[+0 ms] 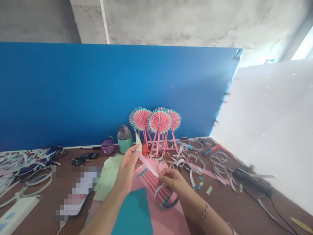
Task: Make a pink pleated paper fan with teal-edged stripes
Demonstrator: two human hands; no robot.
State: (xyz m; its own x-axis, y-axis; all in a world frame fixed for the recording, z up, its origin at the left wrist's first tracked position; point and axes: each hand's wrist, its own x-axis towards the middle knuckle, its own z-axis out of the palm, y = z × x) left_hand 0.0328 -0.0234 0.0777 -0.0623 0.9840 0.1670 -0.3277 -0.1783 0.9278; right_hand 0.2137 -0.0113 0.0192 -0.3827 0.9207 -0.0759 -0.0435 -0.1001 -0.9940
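My left hand pinches the upper end of a narrow pale pink strip. The strip runs down to my right hand, whose thumb and fingers are closed on its lower end. Just below my right fingers is a ring of white tape; whether it joins the strip I cannot tell. Beneath the strip lies a bundle of pleated pink paper with teal-edged ends. It rests on pink paper sheets, partly hidden by my right hand. A teal sheet lies nearer, beside my left forearm.
Round pink paper fans stand on sticks against the blue partition. Left are a green flask, purple pot, pale green paper, phone and power strip. Curled tape scraps and a black corded tool lie right.
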